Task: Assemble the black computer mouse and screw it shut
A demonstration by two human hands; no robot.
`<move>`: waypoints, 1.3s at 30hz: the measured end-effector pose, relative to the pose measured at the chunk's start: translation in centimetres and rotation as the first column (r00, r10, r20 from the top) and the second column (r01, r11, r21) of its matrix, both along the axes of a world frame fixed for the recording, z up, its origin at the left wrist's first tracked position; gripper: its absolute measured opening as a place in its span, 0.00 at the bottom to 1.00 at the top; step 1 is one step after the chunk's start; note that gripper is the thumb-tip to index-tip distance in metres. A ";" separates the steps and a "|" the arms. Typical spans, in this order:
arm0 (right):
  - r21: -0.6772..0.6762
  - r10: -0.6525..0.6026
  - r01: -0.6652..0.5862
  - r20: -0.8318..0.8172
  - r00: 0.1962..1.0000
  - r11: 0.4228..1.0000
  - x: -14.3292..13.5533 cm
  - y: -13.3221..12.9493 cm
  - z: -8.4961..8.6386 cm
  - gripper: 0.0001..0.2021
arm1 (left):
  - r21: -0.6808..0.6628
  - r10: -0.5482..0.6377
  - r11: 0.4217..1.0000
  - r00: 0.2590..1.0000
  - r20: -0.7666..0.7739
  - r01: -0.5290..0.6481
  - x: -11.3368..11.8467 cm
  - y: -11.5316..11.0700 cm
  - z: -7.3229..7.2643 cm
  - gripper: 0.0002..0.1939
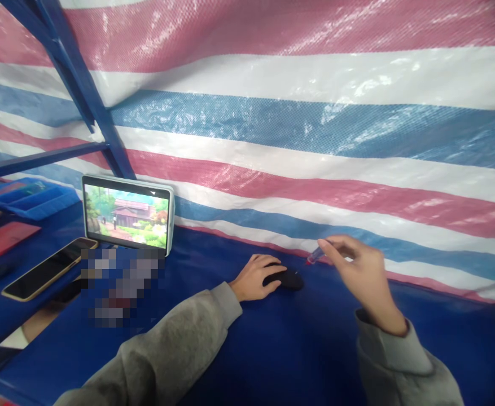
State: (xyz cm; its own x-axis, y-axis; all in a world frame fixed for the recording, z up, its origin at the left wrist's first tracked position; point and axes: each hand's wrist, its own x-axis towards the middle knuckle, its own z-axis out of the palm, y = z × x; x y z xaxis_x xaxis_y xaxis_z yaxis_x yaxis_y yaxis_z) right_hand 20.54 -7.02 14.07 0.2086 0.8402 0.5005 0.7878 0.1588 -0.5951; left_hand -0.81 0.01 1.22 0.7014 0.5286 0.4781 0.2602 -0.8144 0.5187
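1. Wall: striped sheeting [247,73] in red, white and blue, wrinkled, filling most of upper frame.
2. Upper left: slanting blue post [71,56], joined by blue crossbar [39,160].
3. Lower frame: dark blue tabletop [315,349].
4. Light: white glare on sheeting, upper right.

- Mouse [292,278]: black, rounded, flat on the blue table [272,349], partly covered by the left hand [255,279].
- Small tube [315,255]: clear, reddish at its lower end, tilted, pinched in the right hand [359,270].

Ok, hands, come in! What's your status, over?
Left hand over mouse. Right hand pinching tube, red end angled down toward mouse. Screen and phone off left, seemingly out of the way.
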 end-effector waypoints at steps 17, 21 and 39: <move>0.018 -0.003 -0.001 0.176 0.984 1.000 0.3 0.6 -1.0 0.17 | 0.035 0.081 0.996 0.989 -0.121 -0.077 0.1 0.1 -0.8 0.20; 0.033 -0.008 0.002 0.204 0.979 0.999 0.3 0.8 -1.2 0.17 | 0.048 0.065 0.997 0.991 -0.116 -0.060 0.2 0.1 -0.9 0.20; 0.044 0.000 -0.013 0.293 0.956 0.999 0.2 0.9 -1.6 0.17 | 0.096 0.062 0.994 0.996 -0.059 -0.056 0.3 0.3 -1.5 0.20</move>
State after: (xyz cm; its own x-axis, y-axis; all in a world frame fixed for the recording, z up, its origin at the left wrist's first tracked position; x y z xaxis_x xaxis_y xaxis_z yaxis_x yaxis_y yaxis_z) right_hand 20.76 -6.15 12.50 0.0417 0.8162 0.5763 0.9254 0.1859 -0.3303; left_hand -0.51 0.34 -0.28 0.7003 0.5244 0.4843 0.3384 -0.8413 0.4216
